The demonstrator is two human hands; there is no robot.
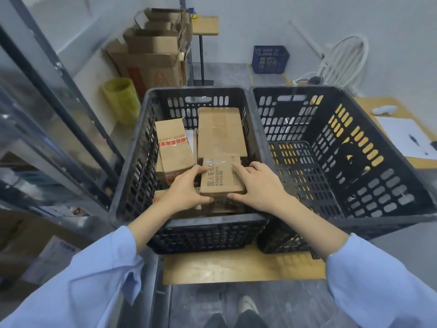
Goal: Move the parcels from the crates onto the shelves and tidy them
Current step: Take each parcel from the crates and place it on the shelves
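Observation:
A black slotted crate [132, 185] in front of me holds several cardboard parcels. A small printed parcel [221, 178] lies near its front, gripped from both sides: my left hand [186, 188] on its left edge, my right hand [253, 183] on its right edge and top. Behind it lie a tall parcel with red tape [173, 147] and a large flat parcel [221, 132]. To the right stands a second black crate [354, 147] with no parcels in it. A metal shelf frame [59, 110] runs along my left.
The crates rest on a low wooden table [236, 268]. Stacked cardboard boxes [151, 58], a yellow bin [121, 98], a blue basket [270, 59] and a white chair [343, 60] stand behind. A desk with paper [402, 136] is at the right. My feet [246, 308] stand below.

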